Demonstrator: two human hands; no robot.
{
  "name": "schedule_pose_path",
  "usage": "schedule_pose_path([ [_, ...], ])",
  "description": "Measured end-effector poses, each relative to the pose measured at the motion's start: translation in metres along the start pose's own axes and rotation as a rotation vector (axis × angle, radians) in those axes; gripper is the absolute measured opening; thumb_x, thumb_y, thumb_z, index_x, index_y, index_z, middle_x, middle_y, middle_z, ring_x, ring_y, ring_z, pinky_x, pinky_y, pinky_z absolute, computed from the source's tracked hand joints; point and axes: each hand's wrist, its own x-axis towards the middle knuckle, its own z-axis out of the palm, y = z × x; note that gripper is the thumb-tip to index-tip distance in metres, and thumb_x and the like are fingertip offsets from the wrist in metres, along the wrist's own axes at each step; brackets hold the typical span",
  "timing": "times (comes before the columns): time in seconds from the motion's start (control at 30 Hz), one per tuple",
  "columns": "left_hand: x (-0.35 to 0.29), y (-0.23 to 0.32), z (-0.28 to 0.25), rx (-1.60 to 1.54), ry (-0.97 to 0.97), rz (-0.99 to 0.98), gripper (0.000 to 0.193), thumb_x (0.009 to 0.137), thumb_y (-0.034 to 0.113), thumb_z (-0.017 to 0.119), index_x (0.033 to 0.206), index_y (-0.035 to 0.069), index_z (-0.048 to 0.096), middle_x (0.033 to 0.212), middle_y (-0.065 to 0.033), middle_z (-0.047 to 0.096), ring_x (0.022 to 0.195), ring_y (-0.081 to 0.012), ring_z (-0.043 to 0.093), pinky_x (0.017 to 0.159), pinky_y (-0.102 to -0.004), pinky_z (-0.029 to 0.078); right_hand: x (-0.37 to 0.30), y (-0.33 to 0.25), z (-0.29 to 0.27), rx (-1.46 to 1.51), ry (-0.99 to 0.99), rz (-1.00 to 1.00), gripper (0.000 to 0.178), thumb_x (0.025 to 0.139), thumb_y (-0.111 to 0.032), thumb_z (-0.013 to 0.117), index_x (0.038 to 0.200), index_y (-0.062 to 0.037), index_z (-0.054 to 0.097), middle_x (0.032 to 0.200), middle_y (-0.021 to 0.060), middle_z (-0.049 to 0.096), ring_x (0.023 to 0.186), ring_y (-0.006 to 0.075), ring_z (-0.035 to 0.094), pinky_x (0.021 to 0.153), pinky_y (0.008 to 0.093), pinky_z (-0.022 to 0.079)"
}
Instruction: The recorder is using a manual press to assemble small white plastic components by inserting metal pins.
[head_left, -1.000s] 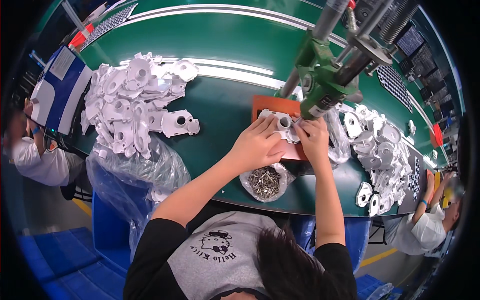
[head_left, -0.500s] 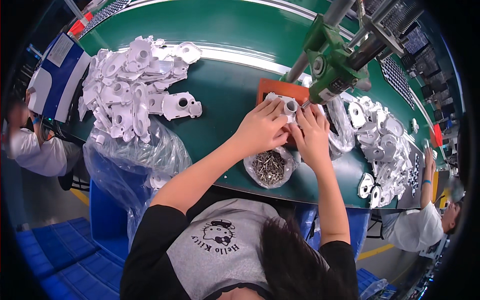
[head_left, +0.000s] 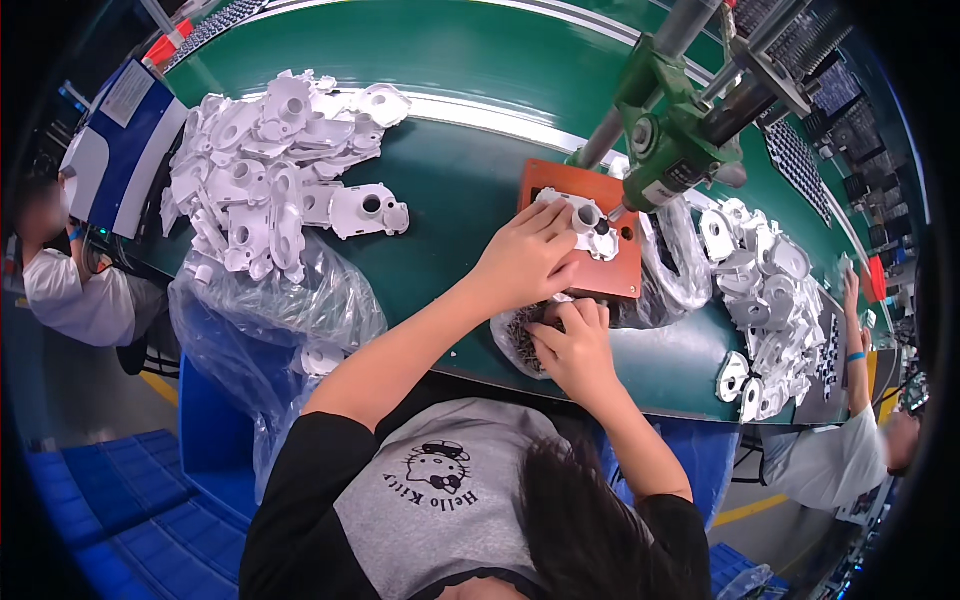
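A white plastic housing (head_left: 556, 212) with a raised round tube lies on an orange-brown fixture block (head_left: 622, 277). My left hand (head_left: 530, 250) rests over the left side of the housing, fingers bent over its edge and holding it against the block. My right hand (head_left: 572, 345) is down at a clear plastic bag of small metal screws (head_left: 522, 345) in front of the block. Its fingers are pinched together among the screws; whatever is between the fingertips is hidden. Above the housing's right end hangs the tip of a green press-like machine (head_left: 655, 160).
A large heap of white housings (head_left: 245, 190) lies to the left, beside a plastic-lined blue bin (head_left: 215, 420). More white parts (head_left: 770, 300) are piled at the right, past a crumpled clear bag (head_left: 680, 265). Co-workers sit at both sides.
My right hand has left the housing and come down toward me to the bag of screws. The housing's right end is uncovered; my left hand stays on the housing.
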Motion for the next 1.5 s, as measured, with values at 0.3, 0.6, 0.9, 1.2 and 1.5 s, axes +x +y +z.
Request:
schedule_pose_path([
  [0.3,-0.002,-0.001,0.002,-0.017,0.009,-0.016,0.022,0.073,0.017,0.063,0.084,-0.002,0.057,0.11,-0.0225,0.06,0.11,-0.0348,0.055,0.101,-0.044,0.04,0.001,0.001,0.003,-0.013,-0.004,-0.053,0.016,0.065,-0.011,0.07,0.081,-0.0112,0.069,0.085,0.0022,0.055,0.085,0.0232,0.048,0.077,0.0381,0.036],
  [0.6,-0.001,-0.002,0.001,-0.019,0.011,-0.015,0.023,0.074,0.017,0.063,0.085,-0.002,0.057,0.111,-0.0229,0.06,0.11,-0.0347,0.055,0.101,-0.0439,0.04,0.005,0.008,0.001,0.032,-0.023,-0.099,0.015,0.065,-0.011,0.07,0.08,-0.008,0.067,0.083,0.0036,0.054,0.084,0.0236,0.049,0.076,0.0374,0.038],
  [0.9,-0.002,-0.003,0.003,-0.024,0.014,-0.015,0.022,0.074,0.016,0.063,0.085,-0.002,0.057,0.112,-0.0224,0.06,0.111,-0.0349,0.055,0.101,-0.0437,0.04,0.007,0.003,0.002,0.004,-0.061,-0.073,0.015,0.063,-0.012,0.071,0.077,-0.0082,0.067,0.085,0.0035,0.055,0.083,0.0243,0.049,0.076,0.0384,0.037],
  [1.2,-0.002,-0.002,0.004,-0.023,0.017,-0.022,0.023,0.073,0.016,0.063,0.086,-0.002,0.057,0.113,-0.0227,0.059,0.111,-0.0351,0.055,0.101,-0.0437,0.04,0.008,0.001,0.008,0.0,0.01,-0.072,0.014,0.062,-0.012,0.071,0.073,-0.0069,0.065,0.082,0.0045,0.055,0.082,0.0253,0.048,0.076,0.0384,0.037],
  [1.5,-0.001,-0.004,0.001,-0.031,0.001,-0.023,0.024,0.073,0.017,0.063,0.086,-0.002,0.057,0.113,-0.0228,0.059,0.111,-0.035,0.055,0.101,-0.0438,0.04,0.018,-0.017,0.007,-0.19,-0.056,-0.007,0.012,0.061,-0.014,0.065,0.066,-0.0028,0.061,0.079,0.0106,0.055,0.083,0.0269,0.049,0.076,0.0391,0.038],
])
